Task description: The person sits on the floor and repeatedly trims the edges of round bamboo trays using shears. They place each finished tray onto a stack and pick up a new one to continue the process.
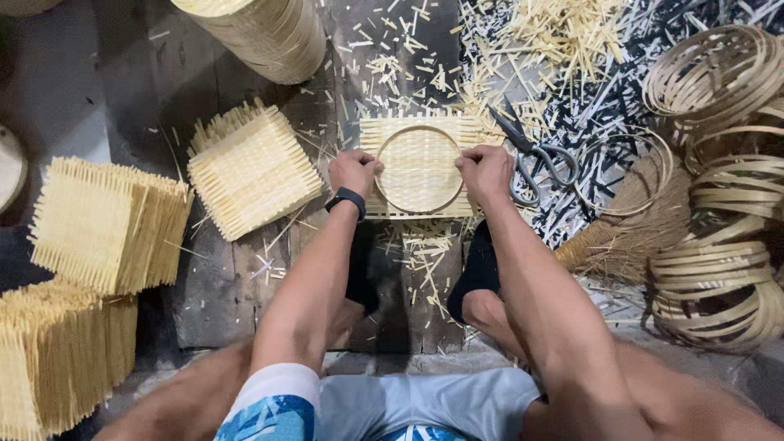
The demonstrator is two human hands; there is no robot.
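While scissors (535, 155) lie just right, left hand (354, 171) and right hand (485, 170) grip the bamboo ring (419, 131) on the woven mat (418, 167).

Woven mat (418, 167) of pale, matt bamboo strips, ringed by a smooth bent-bamboo hoop (419, 131). Scissors (535, 155) at 3 o'clock: dull grey metal. Hoop stacks (723, 245) farther right: smooth bamboo. Rough, dark worn wooden boards (237, 278) beneath; watch strap (347, 198) matt black.
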